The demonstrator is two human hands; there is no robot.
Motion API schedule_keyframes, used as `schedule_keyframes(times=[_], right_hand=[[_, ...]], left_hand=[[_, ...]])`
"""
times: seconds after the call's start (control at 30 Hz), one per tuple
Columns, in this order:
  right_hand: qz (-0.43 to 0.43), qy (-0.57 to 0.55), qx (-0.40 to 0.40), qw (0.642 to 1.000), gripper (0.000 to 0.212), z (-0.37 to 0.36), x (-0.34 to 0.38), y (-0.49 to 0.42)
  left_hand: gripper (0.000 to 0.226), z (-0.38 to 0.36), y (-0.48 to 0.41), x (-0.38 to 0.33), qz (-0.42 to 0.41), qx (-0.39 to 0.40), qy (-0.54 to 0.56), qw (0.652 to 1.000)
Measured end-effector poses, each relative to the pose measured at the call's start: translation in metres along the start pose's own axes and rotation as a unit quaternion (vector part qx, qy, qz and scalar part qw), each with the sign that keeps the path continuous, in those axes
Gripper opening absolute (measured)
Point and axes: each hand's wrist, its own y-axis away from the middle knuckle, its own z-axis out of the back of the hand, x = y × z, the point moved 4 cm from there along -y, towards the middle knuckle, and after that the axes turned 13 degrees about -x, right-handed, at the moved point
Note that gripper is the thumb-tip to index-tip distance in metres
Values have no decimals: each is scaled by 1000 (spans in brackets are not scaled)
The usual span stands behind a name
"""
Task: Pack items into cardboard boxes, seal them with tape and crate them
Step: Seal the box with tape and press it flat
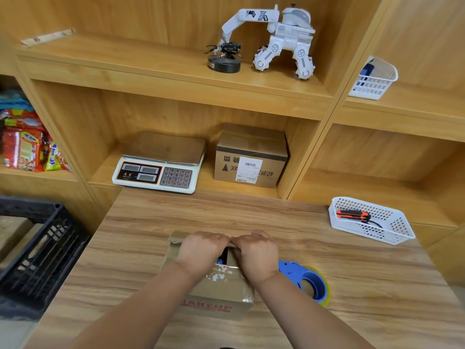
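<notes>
Head view: left hand (201, 250) and right hand (256, 253) curl over the cardboard box (221, 293) flaps, fingers clamped on them; folding them closed. Tape dispenser (305, 280) sits just beside, likely for sealing.

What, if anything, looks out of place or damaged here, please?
The shelf box seems upside down: its print is inverted. The open box has a ragged far flap and torn label scraps on its near flap.

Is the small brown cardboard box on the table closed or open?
Partly open: a gap between the flaps of the small brown cardboard box shows something blue inside; left hand and right hand hold the flaps.
</notes>
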Motion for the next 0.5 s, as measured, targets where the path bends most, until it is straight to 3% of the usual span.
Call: schedule_keyframes(times=[0.13, 0.33, 0.5], right_hand=[[30, -31, -43, 998, 7, -2, -8, 5], [57, -20, -54, 997, 22, 1, -22, 8], [30, -5, -64, 997, 17, 0, -27, 9]], left_hand=[[39, -5, 3, 2, -1, -15, 14, 1000], [46, -7, 2, 3, 15, -25, 8, 1000], [45, -4, 1, 2, 21, -25, 1, 999]])
